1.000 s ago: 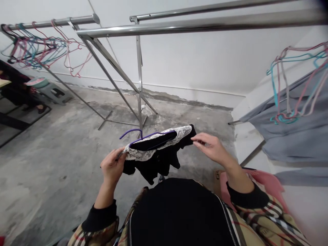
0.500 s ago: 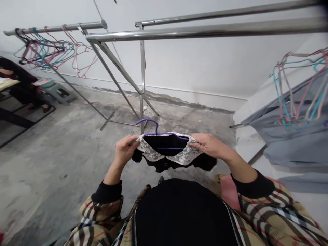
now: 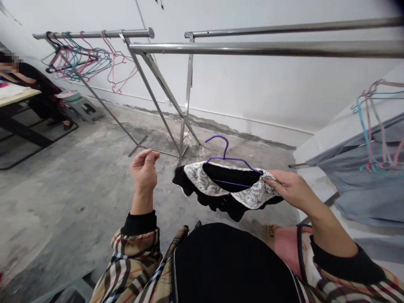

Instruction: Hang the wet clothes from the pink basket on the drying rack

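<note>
A black garment with a white lace collar (image 3: 208, 181) hangs on a purple clothes hanger (image 3: 226, 151) in front of me. My right hand (image 3: 287, 183) pinches the collar's right side at the shoulder, where the hanger's end runs under the lace. The hanger's hook points up and left, clear of any rail. Left of the garment and apart from it, my left hand (image 3: 145, 168) is raised with thumb and fingers drawn together; nothing shows in it.
A metal garment rack (image 3: 221, 47) spans the top. Pink, blue and black hangers (image 3: 82, 59) crowd another rail at left. More hangers (image 3: 375, 126) hang at right before a grey cloth (image 3: 362, 198). A person (image 3: 31, 80) sits by a table (image 3: 19, 97) at far left.
My left hand has let go of the collar and drawn back, its fingers closed. The garment and hanger have shifted to the right in my right hand. The view has moved somewhat.
</note>
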